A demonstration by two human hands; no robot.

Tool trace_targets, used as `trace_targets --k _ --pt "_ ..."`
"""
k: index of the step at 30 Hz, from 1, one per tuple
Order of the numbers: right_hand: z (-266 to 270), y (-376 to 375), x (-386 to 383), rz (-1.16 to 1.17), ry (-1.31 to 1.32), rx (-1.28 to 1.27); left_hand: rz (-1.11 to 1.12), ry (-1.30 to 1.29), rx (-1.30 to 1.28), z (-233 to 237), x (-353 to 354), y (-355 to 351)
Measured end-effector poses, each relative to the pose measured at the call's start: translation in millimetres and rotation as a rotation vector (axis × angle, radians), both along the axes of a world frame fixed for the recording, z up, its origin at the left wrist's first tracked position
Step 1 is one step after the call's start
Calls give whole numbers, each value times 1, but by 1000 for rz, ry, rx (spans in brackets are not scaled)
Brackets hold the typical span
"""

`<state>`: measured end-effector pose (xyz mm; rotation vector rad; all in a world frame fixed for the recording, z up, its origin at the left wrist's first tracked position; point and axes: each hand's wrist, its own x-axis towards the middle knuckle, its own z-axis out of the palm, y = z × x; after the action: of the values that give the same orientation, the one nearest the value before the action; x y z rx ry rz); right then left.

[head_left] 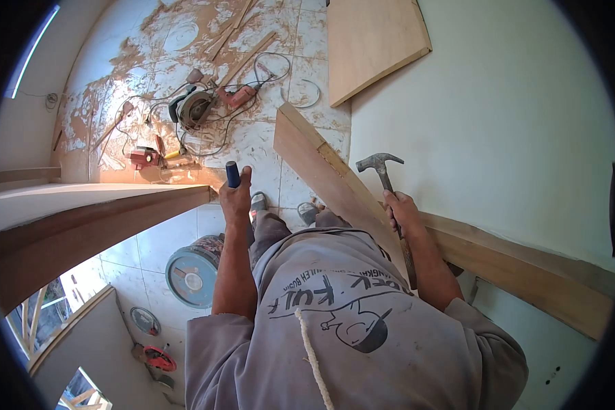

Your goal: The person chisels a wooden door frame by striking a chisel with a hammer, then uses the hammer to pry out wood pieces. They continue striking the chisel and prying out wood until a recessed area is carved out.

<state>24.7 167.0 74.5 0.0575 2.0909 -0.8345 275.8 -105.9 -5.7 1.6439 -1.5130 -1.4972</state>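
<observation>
My right hand [401, 208] grips the handle of a claw hammer [381, 166], head raised, beside a long wooden board [335, 179] that leans along the white wall [499, 130]. My left hand [236, 197] is closed around a dark blue tool handle [233, 173] that sticks up from the fist; the tool's working end is hidden. I look straight down over my grey shirt at my two feet on the tiled floor.
A circular saw [193, 106], a red power drill [238, 96], another red tool [143, 157], cables and wood strips lie on the dusty tiles. A plywood sheet [372, 41] leans against the wall. A round paint bucket [193, 271] stands below left, beside a wooden panel [89, 222].
</observation>
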Motion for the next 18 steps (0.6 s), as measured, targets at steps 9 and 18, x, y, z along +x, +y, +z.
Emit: trace_targets --k 9,18 --pt "-38 21 88 -453 8 -183 -375 -194 -87 24 3 -91" --pt "-70 13 131 -709 -6 -330 -599 123 135 69 -111 -95"
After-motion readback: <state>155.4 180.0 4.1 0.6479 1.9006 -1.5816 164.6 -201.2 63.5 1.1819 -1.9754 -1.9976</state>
